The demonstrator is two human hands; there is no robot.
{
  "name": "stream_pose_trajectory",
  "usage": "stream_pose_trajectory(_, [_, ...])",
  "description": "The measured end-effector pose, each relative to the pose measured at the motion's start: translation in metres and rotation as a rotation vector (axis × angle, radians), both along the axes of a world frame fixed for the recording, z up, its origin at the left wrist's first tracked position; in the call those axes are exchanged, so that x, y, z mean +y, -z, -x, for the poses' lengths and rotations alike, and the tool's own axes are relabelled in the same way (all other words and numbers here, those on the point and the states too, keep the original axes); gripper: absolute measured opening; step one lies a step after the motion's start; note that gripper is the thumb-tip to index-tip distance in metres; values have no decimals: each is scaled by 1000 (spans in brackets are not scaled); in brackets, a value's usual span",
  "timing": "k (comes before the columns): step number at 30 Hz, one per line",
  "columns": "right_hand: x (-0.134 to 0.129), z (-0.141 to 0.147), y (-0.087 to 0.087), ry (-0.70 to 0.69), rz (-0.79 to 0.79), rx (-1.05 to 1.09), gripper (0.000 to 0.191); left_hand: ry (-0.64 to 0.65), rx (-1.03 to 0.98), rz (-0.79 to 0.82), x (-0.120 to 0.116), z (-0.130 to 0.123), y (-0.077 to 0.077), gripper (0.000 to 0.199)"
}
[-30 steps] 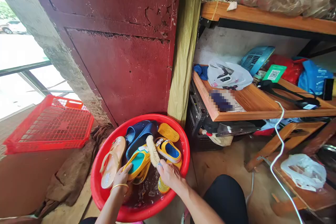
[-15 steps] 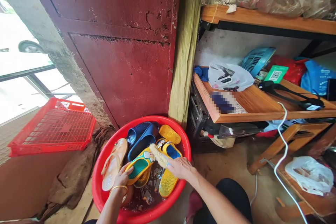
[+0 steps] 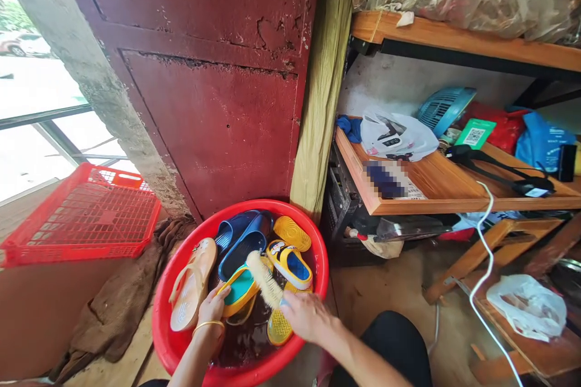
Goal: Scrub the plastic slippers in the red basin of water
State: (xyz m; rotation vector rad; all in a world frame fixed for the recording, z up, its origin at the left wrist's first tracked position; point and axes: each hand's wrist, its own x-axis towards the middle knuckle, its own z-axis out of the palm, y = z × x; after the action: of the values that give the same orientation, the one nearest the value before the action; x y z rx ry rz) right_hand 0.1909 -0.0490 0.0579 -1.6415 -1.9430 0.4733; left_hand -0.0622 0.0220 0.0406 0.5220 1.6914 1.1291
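A red basin (image 3: 160,320) holds dark water and several sandals. My left hand (image 3: 211,308), with a gold bangle at the wrist, grips a yellow slipper (image 3: 242,285) with a green insole by its near end. In my right hand (image 3: 306,314) is a scrub brush (image 3: 263,278) with pale bristles, its head over the slipper's upper. Around them lie a beige flip-flop (image 3: 195,284), a blue clog (image 3: 247,248), a yellow slipper with blue insole (image 3: 290,263), an upturned yellow sole (image 3: 293,233) and another yellow sole (image 3: 279,326) below the brush.
A maroon door (image 3: 218,133) stands behind the basin, with a red plastic crate (image 3: 91,211) to the left. At right are a wooden shelf (image 3: 436,184), a wooden stool (image 3: 494,254) and a hanging white cable (image 3: 485,278). A brown cloth (image 3: 113,308) lies beside the basin.
My right hand has moved slightly down, and the brush now lies more over the yellow slipper, covering its decorated upper. The view has shifted slightly; my left hand keeps its hold.
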Motion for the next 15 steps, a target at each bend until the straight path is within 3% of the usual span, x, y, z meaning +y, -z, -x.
stream_pose_trajectory(4, [2,45,13,-56,-25,-173,29,18,-5,-40,-7,-1,3,27])
stream_pose_trajectory(10, [39,51,-9,-118,-67,-98,38,32,15,-93,-13,4,10,32])
stream_pose_trajectory(12, [28,47,-12,-94,-17,-145,37,29,-5,-85,-12,4,12,32])
stream_pose_trajectory(15, [-11,52,-1,-121,22,-198,30,9,-47,-54,-8,2,15,33])
